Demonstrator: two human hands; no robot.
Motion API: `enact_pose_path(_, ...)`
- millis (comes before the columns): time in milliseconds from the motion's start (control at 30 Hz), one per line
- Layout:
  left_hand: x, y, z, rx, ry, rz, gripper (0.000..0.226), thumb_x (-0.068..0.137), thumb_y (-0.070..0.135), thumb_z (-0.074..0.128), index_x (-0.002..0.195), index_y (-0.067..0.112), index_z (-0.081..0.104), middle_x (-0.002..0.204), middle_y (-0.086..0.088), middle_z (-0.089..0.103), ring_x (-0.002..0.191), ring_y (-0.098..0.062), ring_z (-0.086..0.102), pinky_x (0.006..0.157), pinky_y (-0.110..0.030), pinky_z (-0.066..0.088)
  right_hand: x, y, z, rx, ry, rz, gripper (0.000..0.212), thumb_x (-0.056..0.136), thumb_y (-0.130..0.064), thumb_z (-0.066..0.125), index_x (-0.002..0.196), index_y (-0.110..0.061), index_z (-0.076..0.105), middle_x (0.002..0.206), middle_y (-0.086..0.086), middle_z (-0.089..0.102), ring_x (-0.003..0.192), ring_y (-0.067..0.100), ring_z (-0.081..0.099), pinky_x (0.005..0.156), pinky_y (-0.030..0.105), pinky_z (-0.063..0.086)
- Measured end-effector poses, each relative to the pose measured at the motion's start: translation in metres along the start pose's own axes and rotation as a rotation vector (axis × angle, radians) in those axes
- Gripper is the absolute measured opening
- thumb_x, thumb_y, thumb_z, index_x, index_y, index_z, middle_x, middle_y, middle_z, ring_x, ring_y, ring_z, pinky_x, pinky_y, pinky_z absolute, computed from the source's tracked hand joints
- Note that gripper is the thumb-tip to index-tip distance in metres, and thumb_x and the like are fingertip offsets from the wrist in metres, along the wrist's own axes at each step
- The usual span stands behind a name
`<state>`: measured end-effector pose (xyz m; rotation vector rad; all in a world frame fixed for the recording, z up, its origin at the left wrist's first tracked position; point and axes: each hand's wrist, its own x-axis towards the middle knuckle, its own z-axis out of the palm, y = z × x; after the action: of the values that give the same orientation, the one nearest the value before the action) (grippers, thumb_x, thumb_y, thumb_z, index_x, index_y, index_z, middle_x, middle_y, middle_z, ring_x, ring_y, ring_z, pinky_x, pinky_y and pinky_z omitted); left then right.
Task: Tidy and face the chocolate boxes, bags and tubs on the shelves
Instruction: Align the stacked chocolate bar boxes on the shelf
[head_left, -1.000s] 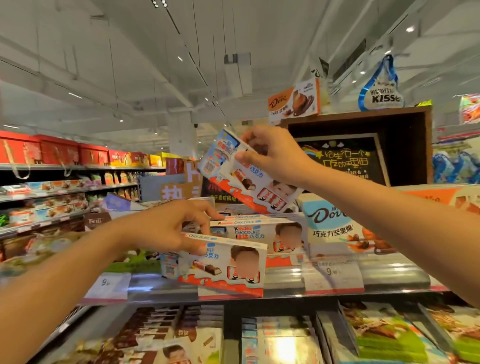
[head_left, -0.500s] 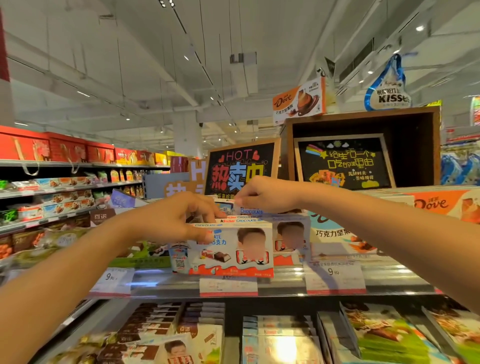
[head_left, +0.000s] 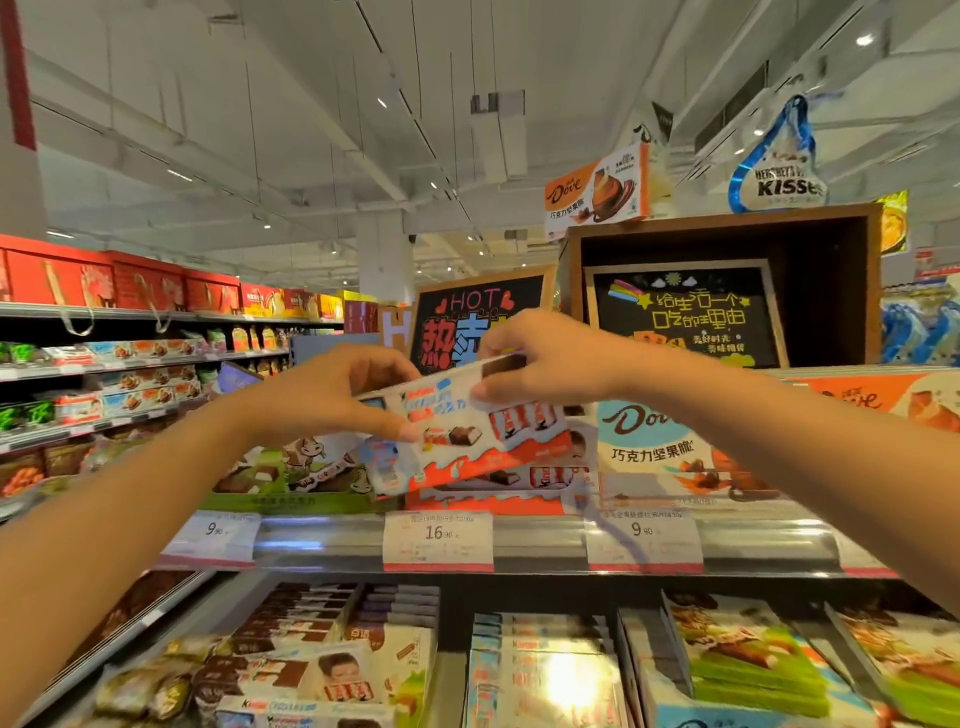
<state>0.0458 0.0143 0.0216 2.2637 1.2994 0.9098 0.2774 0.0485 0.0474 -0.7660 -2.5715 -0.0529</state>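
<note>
A white and orange Kinder chocolate box (head_left: 467, 441) is tilted in the air above the top shelf (head_left: 545, 540). My left hand (head_left: 332, 395) pinches its left end. My right hand (head_left: 545, 364) grips its upper right edge. Behind and below it, more Kinder boxes (head_left: 498, 488) stand at the shelf front. A blue Dove box (head_left: 670, 452) stands to their right, a green box (head_left: 291, 478) to their left.
Price tags (head_left: 437, 538) line the shelf rail. The lower shelf holds flat chocolate boxes (head_left: 540, 670) and green packs (head_left: 748, 660). A chalkboard sign (head_left: 467, 322) and a wooden display crate (head_left: 727, 280) rise behind. Aisle shelving (head_left: 130, 364) runs along the left.
Both hands have lifted one Kinder box off the front of the row and tilted it. Earlier my right hand set a raised box down behind the front one.
</note>
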Motion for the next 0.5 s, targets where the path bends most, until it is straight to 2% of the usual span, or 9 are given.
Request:
enact_pose_path(133, 0.003, -0.003, 0.001, -0.022, 0.175, 0.013, 0.070, 0.050, 0.029, 0.085, 0.111, 0.041, 0.053, 0.105, 0.020, 0.066, 0.098, 0.006, 0.061, 0.073, -0.014, 0.052, -0.013, 0.020, -0.033, 0.213, 0.081, 0.104, 0.016, 0.085, -0.027, 0.065, 0.082, -0.011, 0.062, 0.083, 0.003, 0.071, 0.076, 0.014, 0.069, 0.066, 0.027, 0.052)
enact_pose_path(200, 0.007, -0.004, 0.003, 0.092, 0.212, 0.012, 0.075, 0.049, 0.037, 0.083, 0.116, 0.041, 0.049, 0.112, 0.020, 0.059, 0.102, 0.008, 0.054, 0.082, -0.017, 0.046, -0.016, 0.032, -0.045, 0.279, 0.179, 0.122, 0.017, 0.085, -0.025, 0.066, 0.083, -0.008, 0.064, 0.085, 0.007, 0.071, 0.080, 0.016, 0.069, 0.070, 0.028, 0.052)
enact_pose_path(300, 0.013, -0.005, 0.006, 0.268, 0.139, -0.070, 0.079, 0.051, 0.045, 0.082, 0.122, 0.040, 0.048, 0.118, 0.030, 0.045, 0.103, 0.011, 0.044, 0.085, -0.012, 0.035, -0.014, 0.043, -0.047, 0.355, 0.339, 0.145, 0.017, 0.087, -0.024, 0.064, 0.081, -0.009, 0.060, 0.085, 0.004, 0.070, 0.079, 0.015, 0.068, 0.065, 0.023, 0.051)
enact_pose_path(400, 0.017, -0.006, 0.012, 0.404, 0.078, -0.036, 0.063, 0.062, 0.035, 0.083, 0.117, 0.037, 0.053, 0.115, 0.030, 0.044, 0.102, 0.014, 0.040, 0.083, 0.001, 0.031, -0.010, 0.051, -0.038, 0.336, 0.462, 0.159, 0.017, 0.089, -0.026, 0.061, 0.084, -0.011, 0.054, 0.085, -0.002, 0.067, 0.076, 0.007, 0.066, 0.054, 0.014, 0.048)
enact_pose_path(500, 0.016, -0.007, 0.014, 0.392, 0.075, -0.020, 0.046, 0.065, 0.031, 0.083, 0.100, 0.043, 0.056, 0.107, 0.028, 0.049, 0.092, 0.018, 0.047, 0.077, -0.003, 0.039, -0.006, 0.056, -0.026, 0.355, 0.505, 0.161, 0.016, 0.090, -0.026, 0.059, 0.085, -0.014, 0.052, 0.087, -0.004, 0.066, 0.076, 0.004, 0.066, 0.051, 0.011, 0.046)
